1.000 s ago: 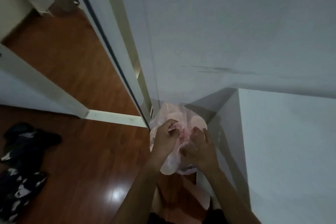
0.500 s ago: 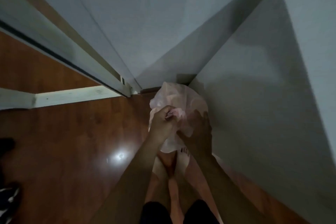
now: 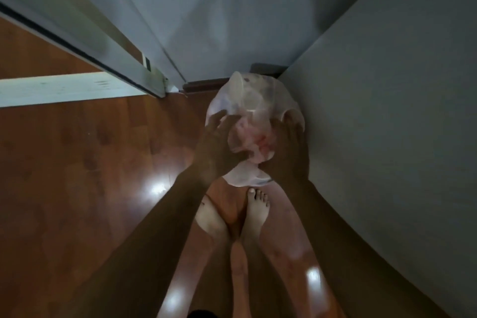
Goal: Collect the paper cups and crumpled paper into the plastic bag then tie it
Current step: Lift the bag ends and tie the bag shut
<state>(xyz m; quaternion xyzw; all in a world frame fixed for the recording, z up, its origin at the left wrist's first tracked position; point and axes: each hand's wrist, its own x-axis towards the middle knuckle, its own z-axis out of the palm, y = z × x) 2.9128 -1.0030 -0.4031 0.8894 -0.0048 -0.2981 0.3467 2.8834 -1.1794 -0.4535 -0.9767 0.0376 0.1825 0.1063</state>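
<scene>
A pale pink translucent plastic bag (image 3: 254, 100), full and bulging, hangs in front of me low over the floor near the wall corner. A paper cup's shape shows through its upper left side. My left hand (image 3: 219, 144) presses against the bag's left side with the fingers spread. My right hand (image 3: 289, 147) cups its right side. The gathered, bunched top of the bag lies between the two hands. The image is dim and blurred, so I cannot make out any knot.
A grey wall (image 3: 387, 111) runs close on the right and another stands ahead. A sliding door track (image 3: 85, 49) and a white threshold (image 3: 64, 90) lie to the left. My bare feet (image 3: 255, 209) stand on the glossy wooden floor (image 3: 77, 175).
The view has tilted further down toward the floor and my feet. The bag has come lower, and both hands have shifted from pinching its top to holding its sides.
</scene>
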